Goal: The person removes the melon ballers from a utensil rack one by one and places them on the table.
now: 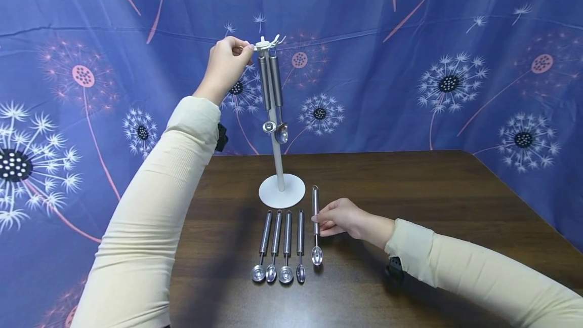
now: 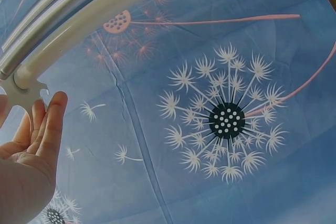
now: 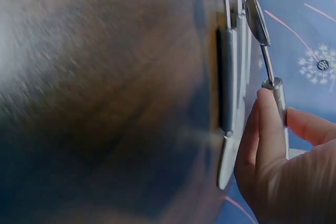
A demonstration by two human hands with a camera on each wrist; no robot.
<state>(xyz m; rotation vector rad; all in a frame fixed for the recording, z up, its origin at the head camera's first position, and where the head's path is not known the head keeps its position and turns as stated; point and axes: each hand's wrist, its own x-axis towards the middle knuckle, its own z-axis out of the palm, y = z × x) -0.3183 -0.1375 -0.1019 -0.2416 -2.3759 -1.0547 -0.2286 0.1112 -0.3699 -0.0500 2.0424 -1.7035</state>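
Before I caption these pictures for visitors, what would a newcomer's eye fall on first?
The blue dandelion-print cloth fills the background. A white stand rises from the table with hanging utensils. Nearer, four utensils lie in a row; the right fingers hold another utensil beside them.

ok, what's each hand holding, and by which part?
Right hand: a metal spoon, by the handle, toward the bowl end. Left hand: the white stand, pinched by a hook at its top.
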